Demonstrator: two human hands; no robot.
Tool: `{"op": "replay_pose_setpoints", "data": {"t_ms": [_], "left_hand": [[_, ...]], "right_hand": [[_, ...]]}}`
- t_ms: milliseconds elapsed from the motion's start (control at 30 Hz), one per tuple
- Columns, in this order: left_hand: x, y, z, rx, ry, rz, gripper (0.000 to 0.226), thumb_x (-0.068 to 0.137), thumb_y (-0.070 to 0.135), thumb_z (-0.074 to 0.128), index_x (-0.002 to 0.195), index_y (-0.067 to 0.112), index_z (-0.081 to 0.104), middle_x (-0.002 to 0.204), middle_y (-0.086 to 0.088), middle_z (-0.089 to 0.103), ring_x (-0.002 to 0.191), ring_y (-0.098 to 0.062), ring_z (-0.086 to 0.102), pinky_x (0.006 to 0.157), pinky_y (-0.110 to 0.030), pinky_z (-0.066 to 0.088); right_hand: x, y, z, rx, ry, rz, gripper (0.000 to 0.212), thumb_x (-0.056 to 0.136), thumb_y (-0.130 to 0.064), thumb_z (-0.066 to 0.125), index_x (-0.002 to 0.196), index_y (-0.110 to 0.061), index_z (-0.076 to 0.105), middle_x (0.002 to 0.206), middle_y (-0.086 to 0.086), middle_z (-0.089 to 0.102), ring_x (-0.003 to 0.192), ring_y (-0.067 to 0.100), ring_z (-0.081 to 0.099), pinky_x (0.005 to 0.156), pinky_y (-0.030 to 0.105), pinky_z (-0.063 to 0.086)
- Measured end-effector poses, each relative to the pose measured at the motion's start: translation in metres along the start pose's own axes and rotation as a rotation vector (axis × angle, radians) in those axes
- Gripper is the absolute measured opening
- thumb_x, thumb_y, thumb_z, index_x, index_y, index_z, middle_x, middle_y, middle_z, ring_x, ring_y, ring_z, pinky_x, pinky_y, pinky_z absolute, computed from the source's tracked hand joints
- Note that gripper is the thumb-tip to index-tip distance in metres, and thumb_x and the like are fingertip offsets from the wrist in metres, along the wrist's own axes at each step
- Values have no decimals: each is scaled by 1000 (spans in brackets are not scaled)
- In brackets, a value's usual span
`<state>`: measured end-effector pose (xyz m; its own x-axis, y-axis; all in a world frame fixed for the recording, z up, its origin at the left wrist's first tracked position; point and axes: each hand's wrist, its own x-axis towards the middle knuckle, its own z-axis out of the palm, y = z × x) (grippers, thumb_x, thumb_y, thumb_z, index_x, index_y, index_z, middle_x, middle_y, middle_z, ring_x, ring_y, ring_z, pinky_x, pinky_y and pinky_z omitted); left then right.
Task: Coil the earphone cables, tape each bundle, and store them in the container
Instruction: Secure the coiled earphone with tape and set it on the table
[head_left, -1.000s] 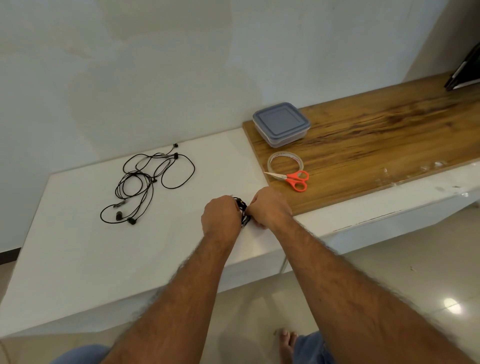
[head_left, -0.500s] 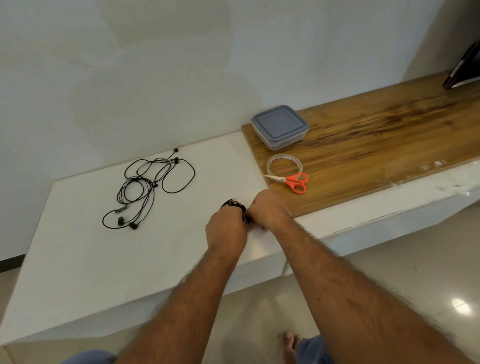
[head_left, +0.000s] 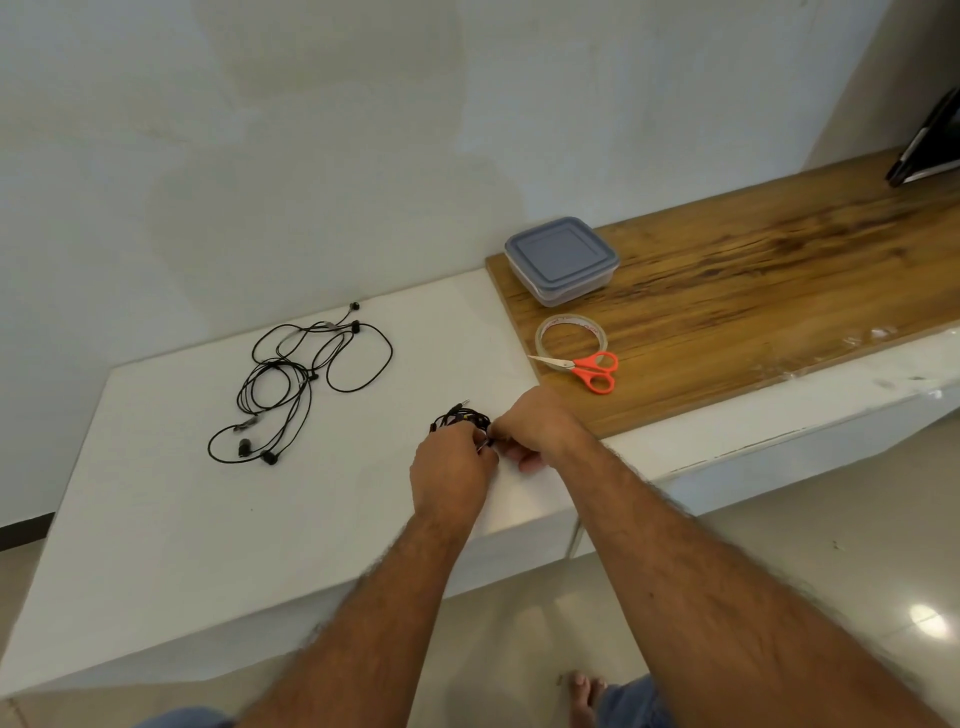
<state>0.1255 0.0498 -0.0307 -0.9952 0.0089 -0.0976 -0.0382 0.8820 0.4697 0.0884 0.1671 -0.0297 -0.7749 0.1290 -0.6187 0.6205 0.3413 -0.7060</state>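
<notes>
A: Coil (head_left: 462, 418) of black earphone cable sits on the white table (head_left: 156, 519), left hand (head_left: 451, 470) curled around it, right hand (head_left: 535, 428) pinching its end.

B: Best keep loops pinched tight until tape (head_left: 570, 340) by the scissors (head_left: 589, 366) secures them; container (head_left: 561, 260) is lidded.

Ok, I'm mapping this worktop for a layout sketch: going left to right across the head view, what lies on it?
Loose tangle of black earphone cables → coiled black cable bundle held in both hands → grey-lidded clear plastic container → orange-handled scissors.
</notes>
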Motion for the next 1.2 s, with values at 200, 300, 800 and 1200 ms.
{"op": "replay_pose_setpoints", "data": {"t_ms": [200,300,800,1200], "left_hand": [[-5,0,0,-200,35,-26,12,84,25,63,81,16,71,74,3,68,74,-17,62,69,-38,51],[-5,0,-2,-247,37,-42,12,83,23,63,79,17,72,73,4,68,72,-15,61,66,-33,48],[-3,-9,-49,-729,-157,-157,10,87,10,66,81,10,75,56,4,52,38,-1,39,41,-10,28],[-28,-24,-96,-925,-80,-136,17,95,12,57,95,16,73,66,5,60,51,-4,54,43,-19,34]], "right_hand": [[-3,-1,-2,119,-89,78,18,87,-6,64,70,-8,60,53,3,55,33,9,47,44,25,49],[-6,-2,-4,177,-118,100,20,89,-9,65,70,-9,60,54,1,56,33,6,48,42,22,49],[-42,-22,-1,394,-175,18,7,89,-13,67,85,-8,70,65,0,64,52,8,58,55,27,55],[-74,-52,24,593,-260,9,11,89,-15,67,78,-12,69,62,-4,63,50,6,58,55,27,54]]}}
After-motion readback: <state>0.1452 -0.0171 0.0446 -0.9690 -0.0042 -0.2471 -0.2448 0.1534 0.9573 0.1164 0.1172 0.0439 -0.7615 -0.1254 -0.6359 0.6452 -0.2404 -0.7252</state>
